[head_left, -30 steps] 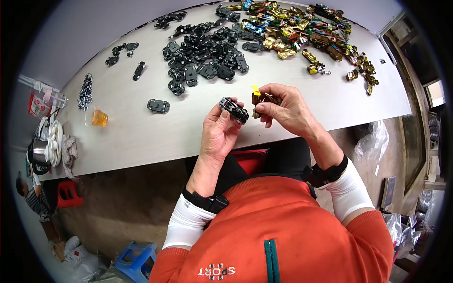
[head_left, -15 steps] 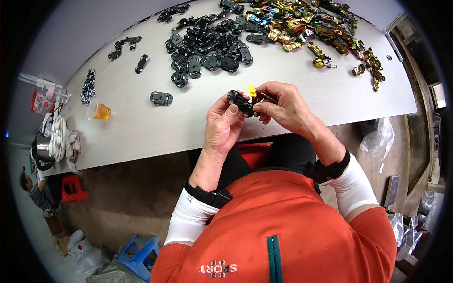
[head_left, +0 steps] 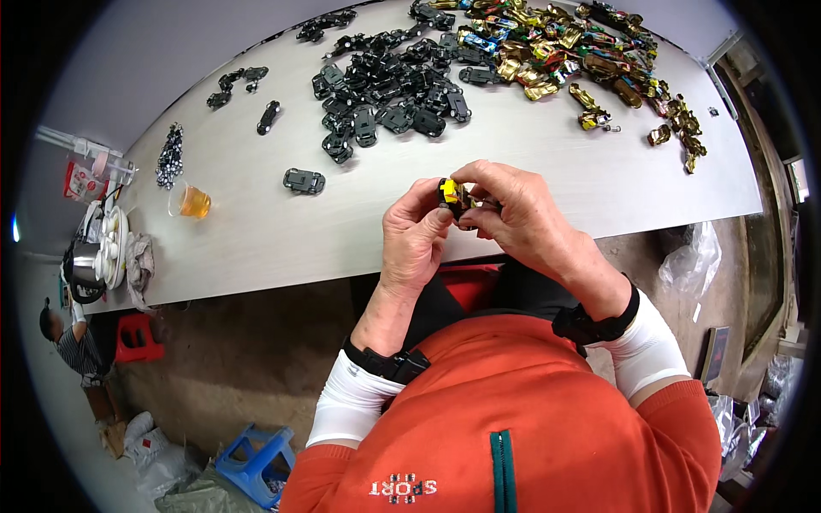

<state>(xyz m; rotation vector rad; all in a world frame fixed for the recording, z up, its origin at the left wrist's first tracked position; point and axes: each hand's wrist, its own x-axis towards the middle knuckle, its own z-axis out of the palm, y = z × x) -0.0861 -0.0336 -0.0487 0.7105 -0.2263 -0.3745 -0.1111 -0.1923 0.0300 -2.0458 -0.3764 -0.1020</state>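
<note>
Above the near table edge, my left hand [head_left: 410, 235] pinches a black toy car chassis [head_left: 443, 198] between thumb and fingers. My right hand [head_left: 534, 218] is closed on a gold toy car body shell [head_left: 451, 189] with a bright yellow reflection, held right against the chassis. Fingers cover much of both parts, so I cannot tell how far they fit together. One loose black chassis [head_left: 304, 180] lies on the table to the left of my hands. Beyond them is a heap of black toy car chassis [head_left: 389, 81].
Shiny gold and coloured car shells [head_left: 569, 51] are heaped at the far right. On the left are a pile of small wheels [head_left: 170, 158], a cup of amber drink [head_left: 193, 202], a kettle [head_left: 84, 269] and a cloth [head_left: 139, 265]. A person [head_left: 81, 346] is at the far left.
The gold shell has come over onto the black chassis, and both hands have drawn together. The chassis has turned in my left fingers. The whole view has shifted slightly.
</note>
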